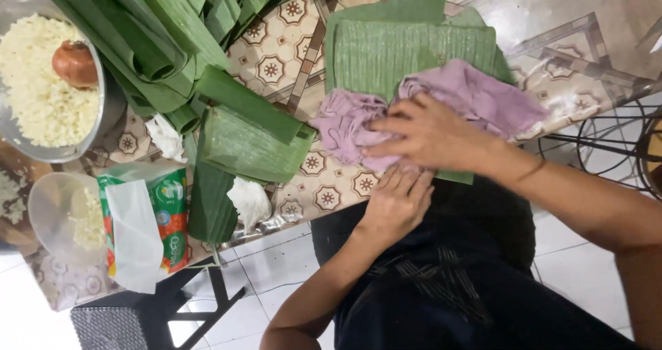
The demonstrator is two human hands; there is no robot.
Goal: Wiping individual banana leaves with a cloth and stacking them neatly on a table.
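Bright, even light. Glare whitens the glossy tablecloth (579,12) toward one o'clock and the floor tiles (21,322) at eight o'clock; soft overall blur.

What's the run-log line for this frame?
right hand: pressing purple cloth on banana leaf | left hand: at table edge beneath | nearby: rice bowl

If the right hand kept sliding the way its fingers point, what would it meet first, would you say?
The right hand points left across the purple cloth. Past the cloth's edge, the folded banana leaf looks first in line, though depth is hard to judge.
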